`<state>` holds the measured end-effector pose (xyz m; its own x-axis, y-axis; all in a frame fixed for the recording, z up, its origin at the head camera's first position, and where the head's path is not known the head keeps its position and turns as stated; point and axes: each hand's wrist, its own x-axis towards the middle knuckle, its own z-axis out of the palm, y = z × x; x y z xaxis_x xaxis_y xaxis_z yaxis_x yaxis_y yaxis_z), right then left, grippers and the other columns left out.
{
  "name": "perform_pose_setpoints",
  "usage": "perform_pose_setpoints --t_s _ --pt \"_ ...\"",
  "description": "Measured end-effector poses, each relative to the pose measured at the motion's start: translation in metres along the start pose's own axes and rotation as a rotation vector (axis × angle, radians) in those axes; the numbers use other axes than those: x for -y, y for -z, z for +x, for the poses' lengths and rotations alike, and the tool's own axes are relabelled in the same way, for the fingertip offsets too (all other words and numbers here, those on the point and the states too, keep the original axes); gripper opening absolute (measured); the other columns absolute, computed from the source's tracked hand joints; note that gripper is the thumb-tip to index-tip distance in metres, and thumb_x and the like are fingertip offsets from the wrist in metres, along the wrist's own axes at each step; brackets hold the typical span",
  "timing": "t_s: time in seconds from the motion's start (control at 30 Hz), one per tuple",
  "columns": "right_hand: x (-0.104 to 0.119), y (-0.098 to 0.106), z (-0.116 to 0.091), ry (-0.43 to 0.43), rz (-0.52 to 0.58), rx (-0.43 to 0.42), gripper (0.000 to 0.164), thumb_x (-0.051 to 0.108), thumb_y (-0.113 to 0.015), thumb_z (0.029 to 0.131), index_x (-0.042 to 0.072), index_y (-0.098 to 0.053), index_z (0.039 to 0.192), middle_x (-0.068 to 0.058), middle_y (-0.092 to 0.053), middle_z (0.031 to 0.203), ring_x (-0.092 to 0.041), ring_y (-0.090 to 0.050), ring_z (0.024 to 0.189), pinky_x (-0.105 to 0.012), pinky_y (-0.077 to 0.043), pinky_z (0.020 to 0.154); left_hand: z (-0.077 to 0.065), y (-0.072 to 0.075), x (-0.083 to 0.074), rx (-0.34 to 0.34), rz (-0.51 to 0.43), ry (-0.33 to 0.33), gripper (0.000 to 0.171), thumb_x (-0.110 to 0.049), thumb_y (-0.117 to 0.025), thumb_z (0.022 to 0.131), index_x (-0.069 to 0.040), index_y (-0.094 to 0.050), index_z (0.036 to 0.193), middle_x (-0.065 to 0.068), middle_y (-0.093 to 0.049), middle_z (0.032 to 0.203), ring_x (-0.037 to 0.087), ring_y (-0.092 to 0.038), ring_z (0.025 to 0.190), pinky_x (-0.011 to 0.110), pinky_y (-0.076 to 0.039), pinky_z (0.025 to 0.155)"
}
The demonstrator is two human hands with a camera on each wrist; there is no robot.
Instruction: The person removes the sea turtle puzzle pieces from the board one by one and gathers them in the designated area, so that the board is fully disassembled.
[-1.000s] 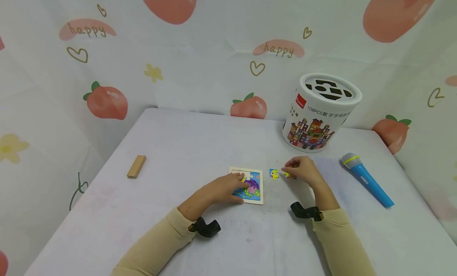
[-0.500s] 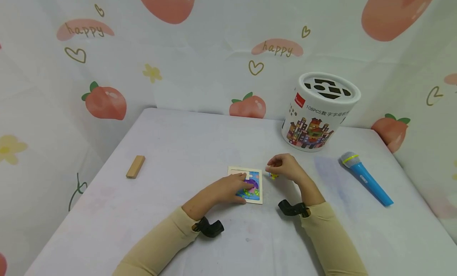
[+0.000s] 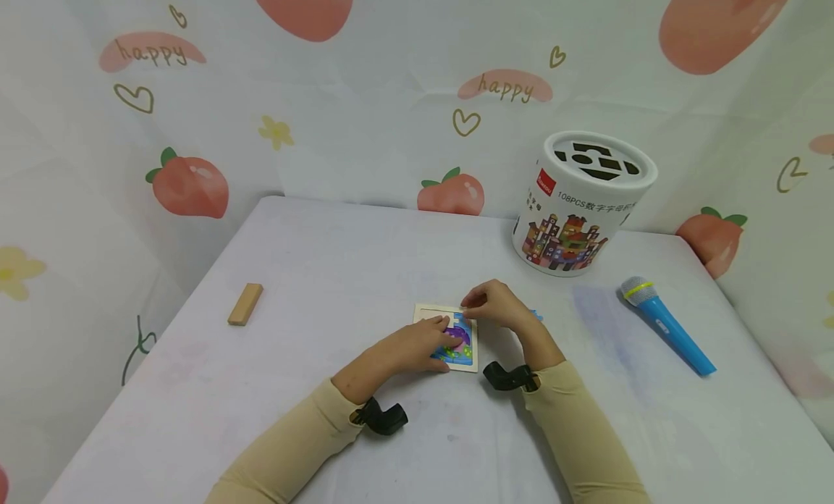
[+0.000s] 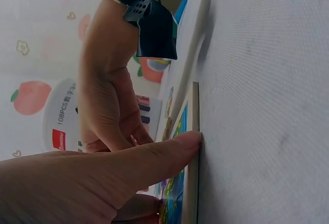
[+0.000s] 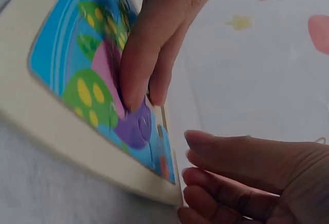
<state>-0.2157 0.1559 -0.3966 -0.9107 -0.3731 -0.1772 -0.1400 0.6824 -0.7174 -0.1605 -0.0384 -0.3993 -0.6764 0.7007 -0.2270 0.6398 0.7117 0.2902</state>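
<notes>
- The square pale-wood puzzle board [image 5: 87,139] with its purple, green and blue picture lies flat on the table [image 3: 365,261], between my hands.
- My left hand [image 3: 420,346] rests across it with fingers spread, gripping nothing; the thumb bears on the near edge, I judge to keep the board from sliding.
- My right hand [image 3: 500,306] is at the far right corner, fingers bent towards the thumb, probably for fine work; I cannot tell whether a piece is pinched there.
- A small blue-edged puzzle piece [image 3: 537,315] shows beyond that wrist, handy for it.
- The white cylindrical bucket [image 3: 567,236], blue toy microphone [image 3: 671,326] and tan wooden block [image 3: 245,304] stand or lie well apart, perhaps to leave me elbow room.
</notes>
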Motion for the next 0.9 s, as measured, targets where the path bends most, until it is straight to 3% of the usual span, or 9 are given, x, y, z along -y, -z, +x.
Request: perform_pose_setpoints --t_s 0.3,0.9 --pt "0.005 -0.0066 0.0014 -0.055 -0.026 0.025 0.015 0.011 -0.069 0.083 0.0 -0.071 0.094 -0.01 -0.069 0.09 -0.015 -0.059 0.078 -0.03 -0.052 0.076 -0.0004 -0.0005 0.0013 0.005 -0.021 0.001 0.05 -0.035 -0.065 0.086 -0.022 -0.054 0.133 0.016 -0.034 0.148 0.029 -0.03 0.14 0.046 -0.039 0.105" --pt "0.0027 -0.0096 -0.0011 -0.03 -0.039 0.011 0.015 0.009 -0.067 0.085 0.0 -0.072 0.096 -0.011 -0.068 0.093 -0.015 -0.06 0.08 -0.03 -0.052 0.078 -0.0001 -0.0023 0.003 -0.018 -0.004 -0.024 0.049 -0.035 -0.065 0.086 -0.021 -0.054 0.133 0.018 -0.034 0.147 0.03 -0.032 0.138 0.045 -0.04 0.104"
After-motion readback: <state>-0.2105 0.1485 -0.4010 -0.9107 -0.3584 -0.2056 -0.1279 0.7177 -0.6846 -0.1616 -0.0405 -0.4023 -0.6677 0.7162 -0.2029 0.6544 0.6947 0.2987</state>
